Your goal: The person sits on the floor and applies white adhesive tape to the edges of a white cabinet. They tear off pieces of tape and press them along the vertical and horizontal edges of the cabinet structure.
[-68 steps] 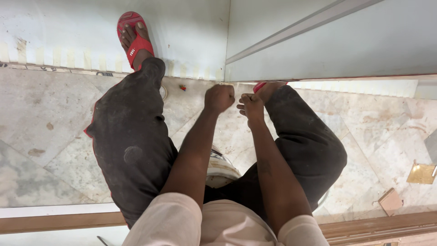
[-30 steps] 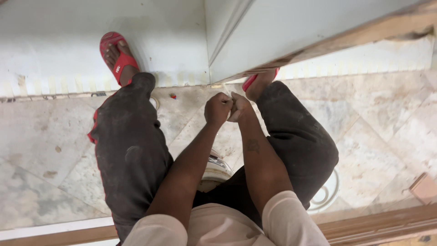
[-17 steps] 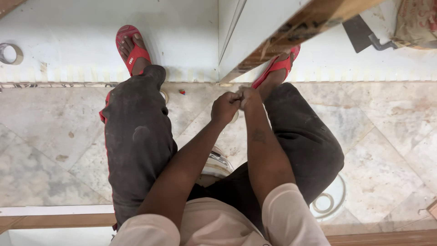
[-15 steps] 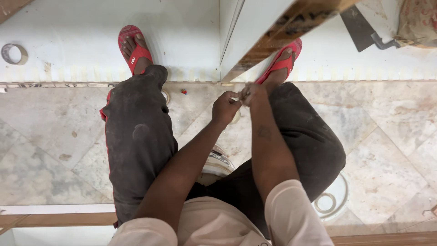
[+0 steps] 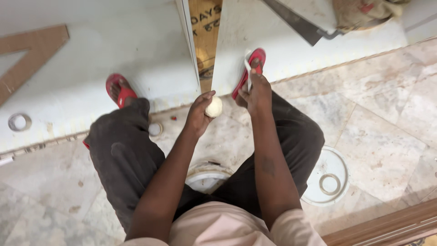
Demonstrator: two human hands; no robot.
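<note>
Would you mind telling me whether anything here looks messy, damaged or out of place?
Mostly work mess. The marble floor is smeared with pale patches, and a white lid and a tape ring lie loose. The left hand holds a putty ball; the right hand grips a white strip. Nothing looks broken.

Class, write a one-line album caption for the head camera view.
Squatting on a marble floor, left hand holds a putty ball, right hand a white strip.
</note>
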